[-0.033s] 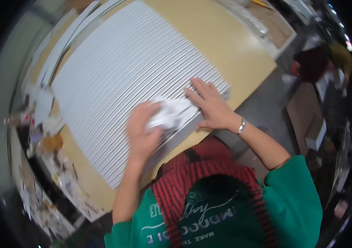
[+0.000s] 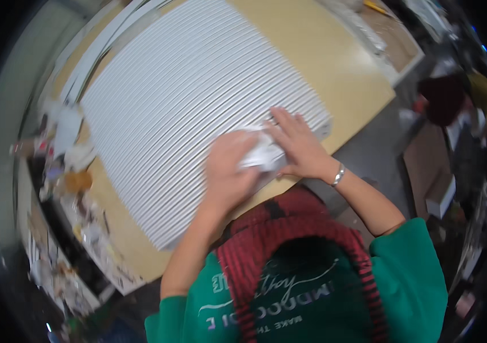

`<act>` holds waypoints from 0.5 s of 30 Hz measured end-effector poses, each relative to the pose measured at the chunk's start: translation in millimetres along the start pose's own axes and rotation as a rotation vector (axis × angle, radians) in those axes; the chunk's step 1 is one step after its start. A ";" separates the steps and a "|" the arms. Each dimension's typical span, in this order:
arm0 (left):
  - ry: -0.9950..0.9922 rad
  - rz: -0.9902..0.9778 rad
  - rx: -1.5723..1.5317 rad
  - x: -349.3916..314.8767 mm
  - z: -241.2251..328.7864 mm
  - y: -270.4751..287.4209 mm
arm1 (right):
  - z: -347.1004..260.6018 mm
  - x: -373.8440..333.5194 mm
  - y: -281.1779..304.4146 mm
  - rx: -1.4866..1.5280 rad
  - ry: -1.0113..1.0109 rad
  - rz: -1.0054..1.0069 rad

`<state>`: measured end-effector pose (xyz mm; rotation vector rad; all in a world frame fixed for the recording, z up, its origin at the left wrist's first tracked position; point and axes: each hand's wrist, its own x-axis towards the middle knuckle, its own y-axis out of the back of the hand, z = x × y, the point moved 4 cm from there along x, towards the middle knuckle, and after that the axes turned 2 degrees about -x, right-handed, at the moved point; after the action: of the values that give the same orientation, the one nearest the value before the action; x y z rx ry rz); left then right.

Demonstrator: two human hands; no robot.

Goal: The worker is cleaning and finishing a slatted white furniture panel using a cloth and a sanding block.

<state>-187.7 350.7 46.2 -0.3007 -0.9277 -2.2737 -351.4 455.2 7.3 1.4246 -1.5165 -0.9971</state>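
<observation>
A sheet-like row of many narrow white strips, laid side by side with dark gaps, covers much of the table. Over its near edge my left hand, blurred by motion, grips a crumpled white cloth against the strips. Whether it is fabric or paper I cannot tell. Just right of the cloth, my right hand lies with fingers spread on the strips near their right corner, its thumb at the near edge. The right fingers appear to hold nothing.
The strips rest on a yellowish tabletop. Long white curved pieces lie at the far left. Clutter and plastic bags crowd the left edge. A tray-like frame stands far right. On the right floor lies a brown board.
My left hand has slid right with the cloth, closer to my right hand. My right hand stays spread at the same corner. The whole view has shifted slightly.
</observation>
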 end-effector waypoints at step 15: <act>0.701 0.572 0.510 -276.0 -2.5 201.6 | -8.8 4.7 -17.8 -0.107 0.025 0.053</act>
<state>153.0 375.8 34.2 0.3928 -0.8524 -1.3906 -336.9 449.5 -5.9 1.3114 -1.4536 -1.0096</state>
